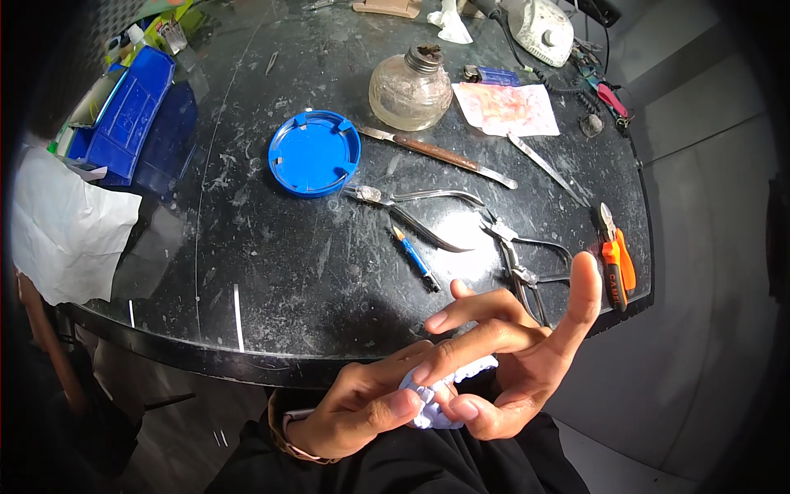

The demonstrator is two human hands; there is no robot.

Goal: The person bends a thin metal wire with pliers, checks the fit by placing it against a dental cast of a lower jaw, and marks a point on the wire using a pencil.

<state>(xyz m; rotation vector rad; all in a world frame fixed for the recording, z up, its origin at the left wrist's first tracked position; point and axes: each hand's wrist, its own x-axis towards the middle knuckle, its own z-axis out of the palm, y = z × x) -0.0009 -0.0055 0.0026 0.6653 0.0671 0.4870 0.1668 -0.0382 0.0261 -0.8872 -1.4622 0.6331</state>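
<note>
Just in front of the table's edge, above my lap, both hands are on a pale lavender plaster cast (428, 410) that looks like a dental model. My left hand (354, 412) grips its left part, thumb on the near face. My right hand (518, 362) pinches it with the thumb low and a finger over the top, little finger raised; the fingers hide much of the cast. Beyond them lie a blue pencil (418, 259), several metal pliers (411, 218) and orange-handled cutters (621, 263).
Behind are a blue round dish (313, 152), wooden-handled spatula (436, 152), glass burner (409, 99), stained paper (506, 107), metal instrument (543, 165) and white electric device (539, 29). At left are blue containers (132, 115) and white paper (70, 230), with another person's arm (53, 354) beneath.
</note>
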